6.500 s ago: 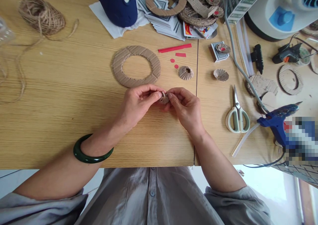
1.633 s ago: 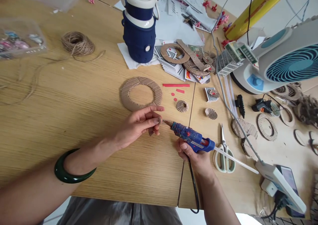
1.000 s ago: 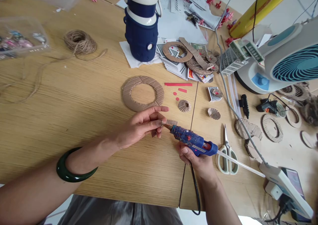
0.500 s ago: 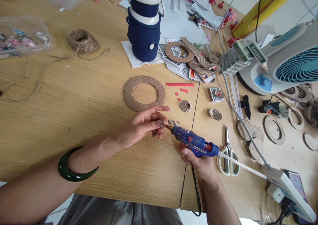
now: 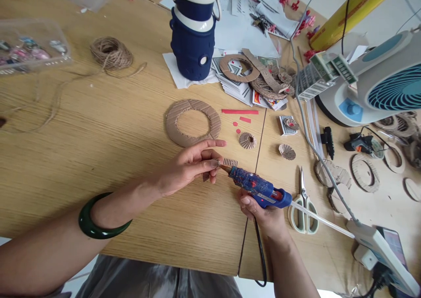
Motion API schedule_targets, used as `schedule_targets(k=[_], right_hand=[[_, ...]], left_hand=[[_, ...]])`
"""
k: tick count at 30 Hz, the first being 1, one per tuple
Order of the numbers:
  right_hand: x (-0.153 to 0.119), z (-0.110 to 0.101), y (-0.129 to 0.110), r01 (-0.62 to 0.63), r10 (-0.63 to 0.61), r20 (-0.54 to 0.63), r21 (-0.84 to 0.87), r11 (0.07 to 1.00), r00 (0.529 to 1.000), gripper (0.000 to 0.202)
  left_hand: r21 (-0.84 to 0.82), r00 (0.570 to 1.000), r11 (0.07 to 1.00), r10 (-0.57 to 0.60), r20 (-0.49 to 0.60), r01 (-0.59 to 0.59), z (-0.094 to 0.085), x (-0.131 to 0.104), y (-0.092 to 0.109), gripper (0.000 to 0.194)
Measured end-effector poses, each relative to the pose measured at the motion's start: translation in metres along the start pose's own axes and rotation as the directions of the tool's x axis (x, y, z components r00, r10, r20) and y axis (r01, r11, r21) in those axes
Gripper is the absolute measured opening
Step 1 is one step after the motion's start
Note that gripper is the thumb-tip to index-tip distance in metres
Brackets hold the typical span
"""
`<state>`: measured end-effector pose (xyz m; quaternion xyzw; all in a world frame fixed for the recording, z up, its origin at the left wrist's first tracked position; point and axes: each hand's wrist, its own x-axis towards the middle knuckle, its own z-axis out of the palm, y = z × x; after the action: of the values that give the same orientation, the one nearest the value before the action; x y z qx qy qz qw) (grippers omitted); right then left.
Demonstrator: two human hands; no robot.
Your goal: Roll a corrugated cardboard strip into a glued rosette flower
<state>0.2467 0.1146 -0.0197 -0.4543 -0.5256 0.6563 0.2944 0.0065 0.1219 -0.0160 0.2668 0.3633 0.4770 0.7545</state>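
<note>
Strip (image 5: pixel 230 162), ridged cdbd; nr glue-gun (image 5: pixel 256 187)

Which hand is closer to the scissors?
Right. The right hand, wrapped around the blue glue gun, is close beside the scissors, on their left in the picture. The left hand, pinching a cardboard strip, is farther left.
</note>
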Motion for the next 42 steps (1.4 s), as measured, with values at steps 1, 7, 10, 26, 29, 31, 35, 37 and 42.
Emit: schedule_targets(k=[1, 7, 10, 26, 29, 31, 35, 37, 42], right_hand=[[-0.0001, 0.0001, -0.0001, 0.002, -0.002, 0.001, -0.002, 1.0, 1.0, 0.037], [0.0004, 0.0022, -0.0024, 0.02, -0.02, 0.002, -0.008, 1.0, 1.0, 0.039], [0.001, 0.0026, -0.003, 0.029, -0.028, 0.019, -0.017, 0.999, 0.999, 0.039], [0.0014, 0.0036, -0.0049, 0.012, -0.011, 0.038, -0.024, 1.0, 0.999, 0.043], [0.0006, 0.0023, -0.003, 0.0, 0.001, 0.036, -0.035, 0.999, 0.999, 0.041], [-0.0001, 0.0016, -0.0018, -0.016, 0.017, 0.04, -0.029, 0.999, 0.999, 0.037], [-0.0003, 0.0015, -0.0008, -0.015, 0.015, 0.046, -0.004, 1.0, 0.999, 0.034], [-0.0002, 0.0012, 0.0, -0.015, 0.015, 0.046, -0.004, 1.0, 0.999, 0.034], [-0.0015, -0.0016, 0.0044, -0.046, 0.046, 0.046, 0.003, 0.999, 0.998, 0.031]], left_hand=[[0.0, 1.0, 1.0, 0.0, 0.001, 0.0, -0.0002, 0.0002, -0.0005, 0.042], [-0.004, 1.0, 1.0, 0.01, 0.01, -0.01, -0.0013, -0.0001, -0.0009, 0.044], [0.007, 1.0, 1.0, 0.003, 0.014, -0.003, -0.0012, -0.0006, 0.0, 0.045], [0.057, 1.0, 0.998, -0.001, 0.003, 0.001, -0.0044, -0.0006, 0.0002, 0.047], [0.051, 1.0, 0.999, 0.005, 0.001, -0.005, -0.0044, -0.0002, 0.0005, 0.045], [0.042, 1.0, 0.999, 0.006, -0.001, -0.006, -0.0041, -0.0001, 0.001, 0.045], [0.029, 1.0, 1.0, -0.001, -0.016, 0.002, -0.0024, -0.0006, 0.0031, 0.044], [0.027, 0.999, 1.0, -0.004, -0.033, 0.005, -0.001, -0.001, 0.0046, 0.044], [0.018, 0.998, 1.0, -0.012, -0.054, 0.013, 0.0004, -0.0014, 0.0063, 0.046]])
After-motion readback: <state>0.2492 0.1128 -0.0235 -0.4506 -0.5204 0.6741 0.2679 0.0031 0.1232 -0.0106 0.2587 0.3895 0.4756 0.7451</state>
